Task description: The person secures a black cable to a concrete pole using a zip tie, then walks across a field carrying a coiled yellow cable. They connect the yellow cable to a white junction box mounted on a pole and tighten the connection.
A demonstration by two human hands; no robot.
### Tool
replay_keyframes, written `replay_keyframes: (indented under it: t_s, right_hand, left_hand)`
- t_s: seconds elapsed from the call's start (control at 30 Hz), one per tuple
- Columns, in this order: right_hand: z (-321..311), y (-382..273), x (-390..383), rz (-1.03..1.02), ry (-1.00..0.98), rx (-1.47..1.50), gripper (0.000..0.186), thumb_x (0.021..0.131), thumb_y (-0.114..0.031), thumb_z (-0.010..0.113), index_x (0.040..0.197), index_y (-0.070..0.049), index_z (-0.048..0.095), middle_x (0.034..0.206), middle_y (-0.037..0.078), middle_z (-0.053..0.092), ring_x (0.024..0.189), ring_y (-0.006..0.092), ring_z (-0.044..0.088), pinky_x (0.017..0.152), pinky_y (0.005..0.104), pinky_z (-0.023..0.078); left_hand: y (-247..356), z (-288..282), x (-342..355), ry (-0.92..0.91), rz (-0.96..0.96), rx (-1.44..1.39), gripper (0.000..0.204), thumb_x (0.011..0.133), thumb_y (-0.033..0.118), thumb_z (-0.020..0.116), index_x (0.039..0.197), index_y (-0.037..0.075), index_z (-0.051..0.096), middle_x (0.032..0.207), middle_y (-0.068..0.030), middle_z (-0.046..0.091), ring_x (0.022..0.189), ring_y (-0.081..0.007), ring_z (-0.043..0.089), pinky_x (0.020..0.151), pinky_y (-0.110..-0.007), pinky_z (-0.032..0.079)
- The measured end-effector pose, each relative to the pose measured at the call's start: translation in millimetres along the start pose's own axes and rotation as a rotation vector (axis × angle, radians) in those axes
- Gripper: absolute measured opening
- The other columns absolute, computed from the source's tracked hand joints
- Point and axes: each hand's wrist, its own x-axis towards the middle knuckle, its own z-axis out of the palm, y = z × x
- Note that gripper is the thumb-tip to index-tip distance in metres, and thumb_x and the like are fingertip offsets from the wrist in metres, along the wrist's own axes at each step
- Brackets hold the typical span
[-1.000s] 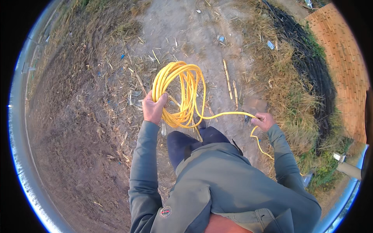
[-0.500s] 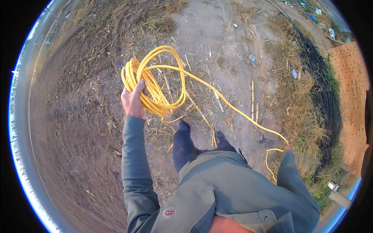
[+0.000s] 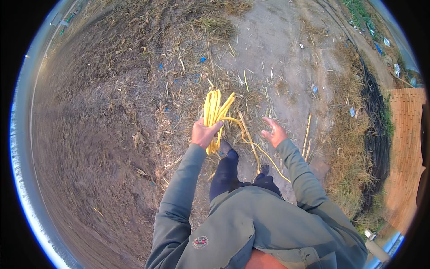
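From above, my left hand grips a bunched coil of smooth yellow rope, held upright over dry straw. One strand trails down toward my right hand, which is spread wide, holding nothing.

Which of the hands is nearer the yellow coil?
Left. The left hand grips the coil at its lower end. The right hand is open, off to the coil's right, not touching it.
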Motion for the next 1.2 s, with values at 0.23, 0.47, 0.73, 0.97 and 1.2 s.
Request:
replay_keyframes:
  t_s: [0.23,0.47,0.73,0.97,1.2]
  right_hand:
    - [92,-105,101,0.125,-0.451,-0.084,0.036,0.093,-0.033,0.066,0.121,-0.01,0.065,0.11,0.017,0.069,0.103,0.0349,0.066,0.088,0.0422,0.052]
    - [-24,-9,48,0.226,-0.156,-0.28,0.021,0.095,-0.026,0.063,0.099,-0.006,0.067,0.087,0.016,0.065,0.08,0.0321,0.063,0.075,0.0409,0.05]
    - [-91,101,8,0.72,0.162,-0.102,0.019,0.098,-0.02,0.06,0.101,-0.003,0.068,0.082,0.004,0.065,0.079,0.0143,0.06,0.074,0.0325,0.049]
    - [-108,192,35,0.711,0.303,-0.207,0.02,0.096,-0.02,0.06,0.105,-0.003,0.067,0.093,0.011,0.069,0.088,0.023,0.064,0.082,0.038,0.051]
    - [-83,140,148,0.936,-0.169,-0.719,0.03,0.091,-0.02,0.066,0.116,-0.004,0.067,0.11,0.017,0.071,0.103,0.0314,0.068,0.092,0.0413,0.052]
  left_hand:
    - [-21,-36,4,0.023,0.117,-0.007,0.027,0.09,0.007,0.07,0.114,-0.005,0.068,0.097,-0.0075,0.074,0.083,-0.0112,0.068,0.075,-0.029,0.056]
    - [26,-135,21,0.237,0.162,-0.243,0.011,0.095,0.006,0.066,0.103,-0.001,0.065,0.079,-0.0043,0.067,0.064,-0.009,0.062,0.057,-0.024,0.051]
    - [115,-259,51,0.374,0.403,-0.169,0.016,0.094,0.008,0.069,0.106,-0.001,0.063,0.088,-0.0075,0.07,0.072,-0.0136,0.066,0.066,-0.027,0.055]
    - [216,-373,106,0.626,0.432,-0.279,0.014,0.097,0.017,0.067,0.099,0.004,0.063,0.077,-0.0029,0.063,0.062,-0.0098,0.058,0.054,-0.025,0.049]
    - [332,-445,173,0.717,0.453,0.055,0.017,0.096,0.014,0.068,0.107,0.0,0.065,0.08,-0.0038,0.065,0.062,-0.0087,0.058,0.054,-0.024,0.048]
